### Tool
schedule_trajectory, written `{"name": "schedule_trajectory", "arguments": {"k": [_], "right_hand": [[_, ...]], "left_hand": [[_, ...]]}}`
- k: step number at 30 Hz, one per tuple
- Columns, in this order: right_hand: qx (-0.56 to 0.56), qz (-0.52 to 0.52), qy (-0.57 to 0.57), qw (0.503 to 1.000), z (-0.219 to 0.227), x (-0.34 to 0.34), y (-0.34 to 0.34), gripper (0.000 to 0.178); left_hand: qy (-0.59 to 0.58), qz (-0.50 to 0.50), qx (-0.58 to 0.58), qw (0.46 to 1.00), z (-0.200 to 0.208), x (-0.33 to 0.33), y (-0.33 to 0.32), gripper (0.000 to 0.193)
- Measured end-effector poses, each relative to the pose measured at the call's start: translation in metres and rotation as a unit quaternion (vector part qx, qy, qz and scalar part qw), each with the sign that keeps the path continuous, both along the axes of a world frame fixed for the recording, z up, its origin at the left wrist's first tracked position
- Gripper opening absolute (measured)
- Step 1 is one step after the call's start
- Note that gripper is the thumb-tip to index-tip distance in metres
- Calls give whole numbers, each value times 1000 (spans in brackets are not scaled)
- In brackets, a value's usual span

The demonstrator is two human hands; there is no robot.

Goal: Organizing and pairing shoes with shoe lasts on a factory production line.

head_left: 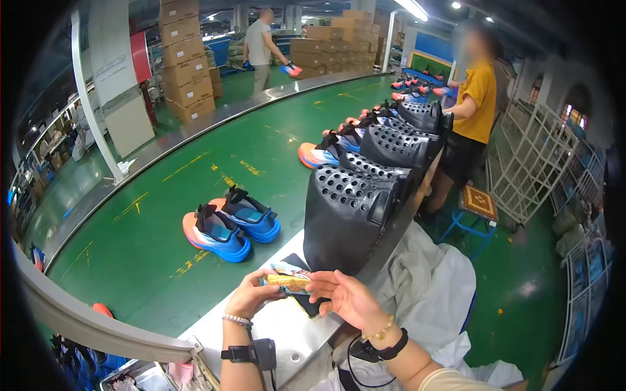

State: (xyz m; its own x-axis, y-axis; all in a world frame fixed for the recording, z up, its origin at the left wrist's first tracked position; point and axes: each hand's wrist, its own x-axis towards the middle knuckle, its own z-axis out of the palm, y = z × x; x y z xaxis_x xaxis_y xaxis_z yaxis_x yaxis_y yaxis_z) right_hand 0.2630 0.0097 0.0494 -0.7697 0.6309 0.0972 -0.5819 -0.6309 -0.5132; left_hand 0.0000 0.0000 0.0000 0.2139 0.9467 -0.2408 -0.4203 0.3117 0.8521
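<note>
Held over the metal ledge is a small, shiny packet (287, 281) in yellow, white and light blue, like a snack wrapper. My left hand (250, 296) is closed on its left end, thumb and fingers on either side. At the right end, my right hand (349, 303) pinches the packet's edge with its fingertips, the other fingers loosely curled. Partly hidden beneath the packet and my fingers lies a dark, flat, phone-like object (303, 304). Both wrists wear beads and black straps.
Tall black perforated bins (345, 215) line the right edge of the green conveyor belt (150, 228). A pair of blue-and-orange sneakers (228, 225) sits on the belt, more farther along. A person in yellow (479, 98) stands beyond the bins, near a stool (478, 199). Pale cloth (424, 267) hangs at right.
</note>
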Motion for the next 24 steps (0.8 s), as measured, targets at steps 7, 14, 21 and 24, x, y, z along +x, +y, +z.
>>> {"name": "schedule_trajectory", "arguments": {"k": [7,14,21,24], "right_hand": [[117,-144,-204,961,21,10,-10,26],[345,-290,-609,652,-43,100,5,22],[307,-130,-867,371,-219,185,10,30],[366,112,-777,499,-338,252,10,46]], "left_hand": [[-20,8,4,1000,5,13,6,29],[-24,21,26,999,-6,9,11,30],[4,35,17,999,-3,11,14,29],[-2,12,29,999,-6,35,33,28]]}}
